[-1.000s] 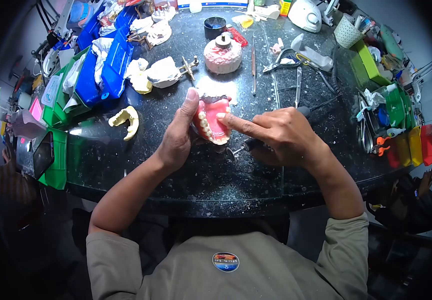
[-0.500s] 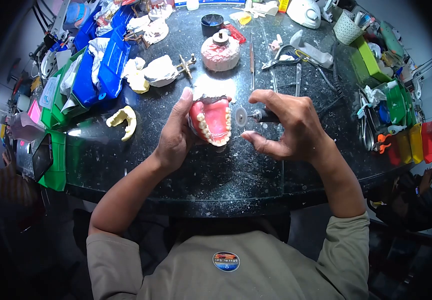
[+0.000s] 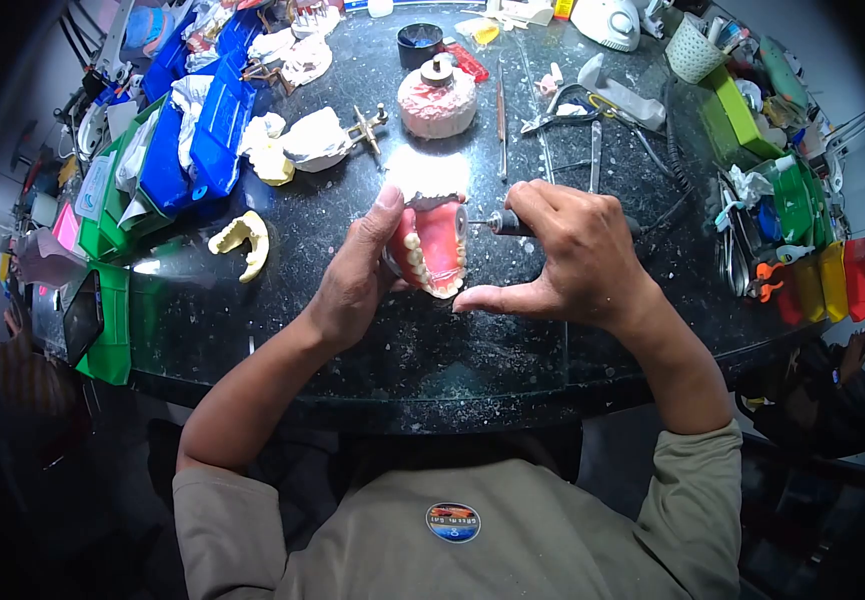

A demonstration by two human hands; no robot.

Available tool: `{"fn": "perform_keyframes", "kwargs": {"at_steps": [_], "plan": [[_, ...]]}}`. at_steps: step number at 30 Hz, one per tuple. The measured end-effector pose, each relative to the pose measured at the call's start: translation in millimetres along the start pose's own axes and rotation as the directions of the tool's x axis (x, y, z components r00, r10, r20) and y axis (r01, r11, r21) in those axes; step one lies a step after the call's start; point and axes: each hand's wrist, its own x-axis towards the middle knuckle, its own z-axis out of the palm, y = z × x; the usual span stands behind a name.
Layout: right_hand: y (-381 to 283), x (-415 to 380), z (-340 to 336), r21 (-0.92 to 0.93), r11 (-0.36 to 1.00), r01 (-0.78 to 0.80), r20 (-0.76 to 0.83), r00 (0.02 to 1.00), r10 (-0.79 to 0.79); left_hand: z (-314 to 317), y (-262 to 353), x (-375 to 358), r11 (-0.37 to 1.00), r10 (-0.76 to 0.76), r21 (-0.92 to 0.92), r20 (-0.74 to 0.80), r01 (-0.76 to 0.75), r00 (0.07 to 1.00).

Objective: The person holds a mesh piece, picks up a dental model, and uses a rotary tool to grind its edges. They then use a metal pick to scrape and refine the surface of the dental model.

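Note:
My left hand (image 3: 354,278) is closed around a denture (image 3: 439,243) with a pink base and a horseshoe of cream teeth, its thumb along the left outer side. Closed on a dark rotary handpiece (image 3: 509,223), my right hand (image 3: 589,250) has its index finger bent over the tool. A thin grey cutting disc (image 3: 461,219) on the handpiece's shaft overlaps the denture's right row of teeth. My right thumb stretches out to the front teeth, its tip right at their edge.
Beyond the hands stands a round pink-and-white plaster block (image 3: 437,105) beside a black cup (image 3: 419,45). A yellowish horseshoe-shaped piece (image 3: 242,245) lies at the left. Blue bins (image 3: 214,140) line the left side, pliers (image 3: 564,118) lie back right, and colored bins (image 3: 832,285) stand right.
My right hand has brought the handpiece left, so the disc has gone from beside the denture to its right teeth. The right thumb has straightened toward the front teeth. The denture has tilted slightly.

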Motion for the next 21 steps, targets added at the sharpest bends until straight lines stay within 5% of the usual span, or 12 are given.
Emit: {"fn": "perform_keyframes", "kwargs": {"at_steps": [4, 8, 11, 12, 21], "plan": [[-1.1, 0.7, -0.8, -0.005, 1.000, -0.022, -0.029, 0.999, 0.022, 0.6, 1.5, -1.1, 0.999, -0.017, -0.029, 0.016, 0.018, 1.000], [0.7, 1.3, -2.2, 0.019, 0.999, -0.035, -0.099, 0.994, 0.036, 8.7, 1.1, 3.2, 0.941, 0.003, -0.337, -0.101, -0.037, 0.995], [4.3, 1.3, -1.7, 0.058, 0.998, -0.026, -0.167, 0.985, 0.036, -5.3, 1.4, 6.1, 0.900, -0.021, -0.434, 0.040, 0.036, 0.999], [4.9, 1.4, -1.8, 0.067, 0.997, -0.028, -0.175, 0.984, 0.040, -2.9, 2.9, 6.6, 0.876, -0.100, -0.475, -0.022, 0.078, 0.995], [10.0, 1.3, 1.2, 0.184, 0.981, 0.070, -0.224, 0.974, -0.027, -14.6, -3.9, 10.7, 0.759, 0.001, -0.637, 0.211, 0.137, 0.977]]}}
